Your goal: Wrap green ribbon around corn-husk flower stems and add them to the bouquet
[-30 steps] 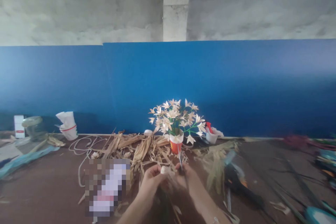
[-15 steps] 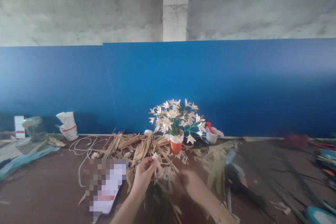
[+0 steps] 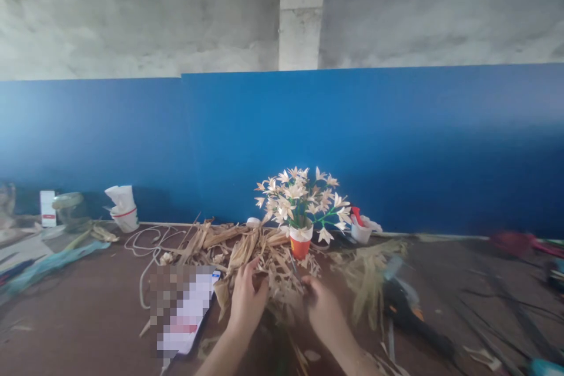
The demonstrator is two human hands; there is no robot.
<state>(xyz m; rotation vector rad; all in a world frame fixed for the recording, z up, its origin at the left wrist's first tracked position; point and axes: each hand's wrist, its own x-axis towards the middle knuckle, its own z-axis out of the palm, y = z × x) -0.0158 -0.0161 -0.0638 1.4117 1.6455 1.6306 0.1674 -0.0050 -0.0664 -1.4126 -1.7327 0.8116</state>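
Observation:
My left hand [image 3: 247,294] reaches over the pile of dried corn husks [image 3: 241,249], thumb and forefinger apart, with nothing visible between them. In my right hand [image 3: 324,305] the fingers are closed on what looks like scissors [image 3: 295,271], their thin blades pointing up and left; the handles are hidden. Small pale husk scraps [image 3: 282,282] lie between my hands. Just beyond stands a red and white cup [image 3: 301,245] holding a bunch of cream husk flowers [image 3: 296,191] on green stems.
A phone [image 3: 189,314], partly pixelated, lies left of my left hand. A white cord [image 3: 143,270] curls behind it. To the right are pale husk strips [image 3: 365,282] and a black glue gun [image 3: 409,317]. White cups [image 3: 126,218] and a jar [image 3: 69,211] stand along the blue partition [image 3: 229,147].
My left hand has let go of the pale husk piece it pinched, and its fingers have spread over the pile. My right hand's blades now show more clearly. The view has shifted slightly left.

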